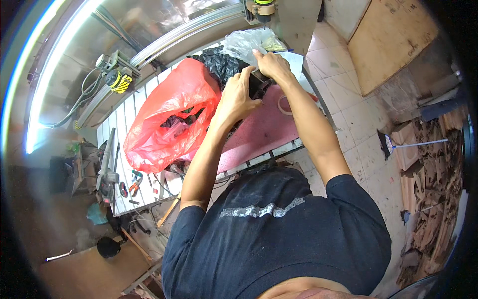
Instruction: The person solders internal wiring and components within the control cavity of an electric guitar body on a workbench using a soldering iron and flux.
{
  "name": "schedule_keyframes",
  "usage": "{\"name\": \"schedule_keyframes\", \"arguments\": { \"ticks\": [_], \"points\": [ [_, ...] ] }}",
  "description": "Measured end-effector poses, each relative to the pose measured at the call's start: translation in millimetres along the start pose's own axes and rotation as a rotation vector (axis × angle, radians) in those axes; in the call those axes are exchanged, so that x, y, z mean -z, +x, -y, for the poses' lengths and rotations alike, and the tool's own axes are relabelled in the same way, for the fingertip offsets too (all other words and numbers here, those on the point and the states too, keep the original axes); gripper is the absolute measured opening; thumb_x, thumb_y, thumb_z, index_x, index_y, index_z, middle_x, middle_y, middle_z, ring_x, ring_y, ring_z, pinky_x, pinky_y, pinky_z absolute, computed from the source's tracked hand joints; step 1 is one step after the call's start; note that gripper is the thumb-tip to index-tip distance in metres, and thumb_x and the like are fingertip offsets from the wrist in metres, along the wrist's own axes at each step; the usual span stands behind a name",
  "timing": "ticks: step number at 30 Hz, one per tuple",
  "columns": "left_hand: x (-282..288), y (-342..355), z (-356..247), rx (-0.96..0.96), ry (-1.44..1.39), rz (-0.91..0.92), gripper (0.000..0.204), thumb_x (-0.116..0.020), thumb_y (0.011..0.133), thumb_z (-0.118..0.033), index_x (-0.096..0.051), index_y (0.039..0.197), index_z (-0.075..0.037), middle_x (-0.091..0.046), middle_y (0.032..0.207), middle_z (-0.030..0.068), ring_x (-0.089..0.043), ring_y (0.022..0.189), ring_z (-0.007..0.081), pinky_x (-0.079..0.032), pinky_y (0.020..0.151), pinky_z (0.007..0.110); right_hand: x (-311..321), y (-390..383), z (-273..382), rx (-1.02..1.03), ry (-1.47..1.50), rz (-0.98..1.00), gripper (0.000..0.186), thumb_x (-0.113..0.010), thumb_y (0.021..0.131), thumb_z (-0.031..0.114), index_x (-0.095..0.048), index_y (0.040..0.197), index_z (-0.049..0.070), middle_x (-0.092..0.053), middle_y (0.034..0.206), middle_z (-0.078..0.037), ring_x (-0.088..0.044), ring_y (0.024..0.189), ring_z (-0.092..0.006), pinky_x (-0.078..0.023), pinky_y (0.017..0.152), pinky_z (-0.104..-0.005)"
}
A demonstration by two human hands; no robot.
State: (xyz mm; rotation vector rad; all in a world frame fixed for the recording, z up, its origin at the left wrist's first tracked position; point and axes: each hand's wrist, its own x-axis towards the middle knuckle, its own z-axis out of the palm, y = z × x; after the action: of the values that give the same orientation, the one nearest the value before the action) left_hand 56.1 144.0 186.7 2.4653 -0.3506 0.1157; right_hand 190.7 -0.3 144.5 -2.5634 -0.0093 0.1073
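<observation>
My left hand is at the right side of a red plastic bag, its thumb spread away from the fingers. Dark material shows in the gap beside it; its kind cannot be made out. Just beyond and to the right, my right hand is curled at the edge of that dark material, with some fingers hidden beneath it. The red bag gapes toward me, with dark and pink items inside. Behind the hands lie a crumpled black plastic bag and a clear plastic bag.
A pink sheet covers part of the white slatted table. Red-handled pliers and a long grey tool lie at its left. A drill-like machine head hangs above the far edge. Wood pieces and a broom are right.
</observation>
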Motion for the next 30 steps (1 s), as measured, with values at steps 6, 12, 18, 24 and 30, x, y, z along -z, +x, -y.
{"name": "schedule_keyframes", "arguments": {
  "ticks": [6, 12, 18, 24, 30],
  "points": [
    [-0.7, 10.4, 8.6, -0.006, -0.226, -0.032, 0.082, -0.077, 0.067, -0.009, -0.048, 0.143, -0.009, -0.063, 0.124, 0.0270, -0.062, 0.120, 0.0377, -0.047, 0.107, 0.041, 9.7, 3.1, -3.9, 0.013, 0.059, 0.025, 0.090, -0.024, 0.103, 0.068, -0.067, 0.124, -0.008, -0.062, 0.127, -0.036, -0.060, 0.123, -0.0488, -0.044, 0.107, -0.0534],
    [-0.5, 16.9, 14.5, 0.019, -0.285, -0.051, 0.085, -0.078, 0.066, -0.011, -0.049, 0.145, -0.011, -0.066, 0.124, 0.0233, -0.064, 0.118, 0.0349, -0.047, 0.107, 0.040, -11.3, 1.8, -50.4, 0.230, 0.428, -0.298, 0.057, -0.046, 0.105, 0.049, -0.072, 0.103, -0.002, -0.072, 0.102, -0.026, -0.072, 0.092, -0.0364, -0.055, 0.084, -0.0445],
    [12.1, 18.9, 26.8, 0.145, -0.239, 0.006, 0.085, -0.081, 0.064, -0.012, -0.052, 0.144, -0.013, -0.067, 0.123, 0.0190, -0.064, 0.117, 0.0307, -0.047, 0.105, 0.039, -23.6, -76.9, -67.2, 0.223, 0.684, -0.344, 0.021, -0.068, 0.095, 0.020, -0.074, 0.091, 0.000, -0.075, 0.091, -0.017, -0.072, 0.085, -0.0256, -0.055, 0.078, -0.0374],
    [6.5, 27.6, 41.1, 0.081, -0.209, -0.006, 0.081, -0.079, 0.063, -0.015, -0.055, 0.140, -0.011, -0.070, 0.113, 0.0213, -0.069, 0.104, 0.0305, -0.053, 0.095, 0.038, -31.6, -104.7, -42.9, 0.303, 0.724, -0.166, 0.021, -0.074, 0.086, 0.016, -0.072, 0.098, -0.002, -0.075, 0.089, -0.015, -0.072, 0.075, -0.0218, -0.056, 0.070, -0.0350],
    [8.1, 28.8, 32.1, 0.082, -0.237, 0.002, 0.077, -0.079, 0.064, -0.011, -0.057, 0.138, -0.010, -0.071, 0.112, 0.0178, -0.069, 0.102, 0.0269, -0.053, 0.094, 0.037, -37.7, -95.2, -39.5, 0.384, 0.635, -0.268, 0.016, -0.072, 0.085, 0.010, -0.068, 0.094, -0.003, -0.072, 0.089, -0.018, -0.072, 0.076, -0.0277, -0.057, 0.070, -0.0388]
  ]
}}
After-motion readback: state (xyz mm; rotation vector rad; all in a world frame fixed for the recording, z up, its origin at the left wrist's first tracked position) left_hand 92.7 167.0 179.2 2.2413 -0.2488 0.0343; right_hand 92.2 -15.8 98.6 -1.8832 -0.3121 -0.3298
